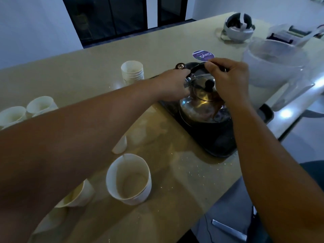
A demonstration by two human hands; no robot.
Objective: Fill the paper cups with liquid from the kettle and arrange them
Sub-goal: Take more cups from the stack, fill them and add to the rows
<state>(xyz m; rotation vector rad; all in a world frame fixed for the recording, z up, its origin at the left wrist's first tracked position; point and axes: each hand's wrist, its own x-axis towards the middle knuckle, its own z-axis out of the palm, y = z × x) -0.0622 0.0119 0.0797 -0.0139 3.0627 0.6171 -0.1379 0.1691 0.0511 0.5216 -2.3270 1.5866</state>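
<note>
Both hands, left hand [172, 85] and right hand [229, 78], fingers clamped on kettle [201, 102] handle; near paper cup [128, 179] filled, stacked cups [132, 72] remain unfilled.

A steel kettle [198, 102], lid on, is stood upright under the fingers; white paper cups [128, 179] are scattered left, one stack [132, 71] beyond.

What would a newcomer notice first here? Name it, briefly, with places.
Both hands meet over the steel kettle on its dark tray at centre right: the left hand grips the handle's left end, the right hand pinches its top. A paper cup holding pale liquid stands in front, a stack of cups behind.
</note>
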